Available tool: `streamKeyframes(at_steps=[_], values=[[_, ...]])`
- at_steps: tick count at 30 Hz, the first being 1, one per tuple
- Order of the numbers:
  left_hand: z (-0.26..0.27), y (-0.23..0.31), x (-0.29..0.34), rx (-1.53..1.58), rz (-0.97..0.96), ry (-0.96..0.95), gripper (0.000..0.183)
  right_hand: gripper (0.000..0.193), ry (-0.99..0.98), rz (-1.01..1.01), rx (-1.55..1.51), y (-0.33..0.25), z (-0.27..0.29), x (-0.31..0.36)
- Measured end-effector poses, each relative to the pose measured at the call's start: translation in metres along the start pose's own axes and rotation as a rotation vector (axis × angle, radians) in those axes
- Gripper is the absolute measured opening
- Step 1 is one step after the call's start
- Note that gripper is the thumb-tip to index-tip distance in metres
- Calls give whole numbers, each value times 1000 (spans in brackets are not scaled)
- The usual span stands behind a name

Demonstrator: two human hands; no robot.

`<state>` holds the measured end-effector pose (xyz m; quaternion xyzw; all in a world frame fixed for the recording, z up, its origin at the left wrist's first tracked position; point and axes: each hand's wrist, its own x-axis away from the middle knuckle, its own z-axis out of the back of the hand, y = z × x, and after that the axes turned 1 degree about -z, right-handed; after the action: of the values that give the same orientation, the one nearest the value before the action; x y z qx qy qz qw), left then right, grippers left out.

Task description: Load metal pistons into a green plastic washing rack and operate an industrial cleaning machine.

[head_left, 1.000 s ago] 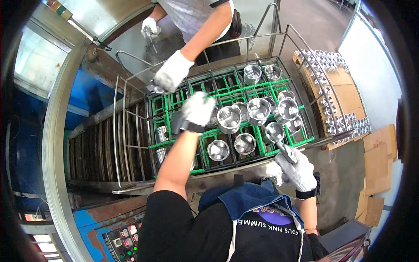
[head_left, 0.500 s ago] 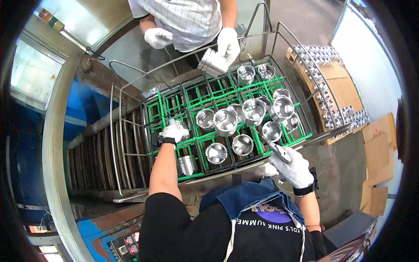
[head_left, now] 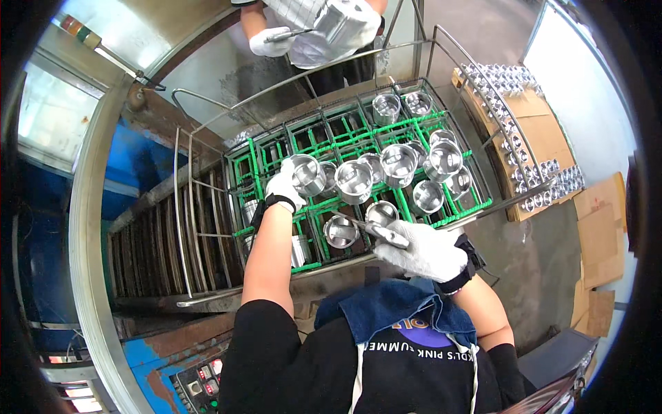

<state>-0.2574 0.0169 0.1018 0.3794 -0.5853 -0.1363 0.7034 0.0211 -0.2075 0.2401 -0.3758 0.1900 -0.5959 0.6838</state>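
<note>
My left hand (head_left: 283, 188), in a white glove, grips a shiny metal piston (head_left: 307, 174) by its side, with the hollow end facing up. It is raised over the left part of a rack (head_left: 316, 147) with green and black coated bars. In my gloved right hand (head_left: 426, 252) is a grey-handled tool (head_left: 388, 235) with a thin metal shaft; its exact kind is unclear. The shaft points left, across a piston (head_left: 340, 232) standing in the rack's near row. Several more pistons (head_left: 354, 181) stand in the middle and right of the rack.
Across the rack, a co-worker's gloved hand (head_left: 270, 43) holds a similar thin tool beside a large piston (head_left: 340, 25). Curved metal rails (head_left: 310, 72) surround the rack. Rollers (head_left: 155, 241) lie at left. A cardboard-covered pallet (head_left: 524, 124) with rows of metal parts stands at right.
My left hand has lifted a piston up from the rack. My right hand has moved left with the tool. The co-worker has drawn back from the rack with the piston.
</note>
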Motion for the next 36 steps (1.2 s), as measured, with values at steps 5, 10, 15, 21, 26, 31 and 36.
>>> streamKeyframes(at_steps=[5, 10, 15, 21, 26, 31, 36], values=[[40, -16, -50, 24, -178, -420, 47, 32, 295, 99, 66, -5, -14, -16], [27, 36, 13, -1748, -617, -12, 61, 45, 167, -45, 169, 3, -6, -13], [48, -30, 61, -2482, -356, -592, 85, 27, -184, -11, 68, 9, 9, 10], [67, -55, 54, -2261, -413, -524, 120, 32, 19, -83, -95, 22, 18, 36], [62, -57, 39, -2375, -430, -537, 87, 32, -26, -47, -31, 21, 3, 32], [78, -25, 24, -2094, -463, -752, 99, 36, -275, 35, -24, 10, 6, 19], [78, -10, 6, -1976, -27, -669, 51, 36, -269, 123, -40, 11, -10, 9]])
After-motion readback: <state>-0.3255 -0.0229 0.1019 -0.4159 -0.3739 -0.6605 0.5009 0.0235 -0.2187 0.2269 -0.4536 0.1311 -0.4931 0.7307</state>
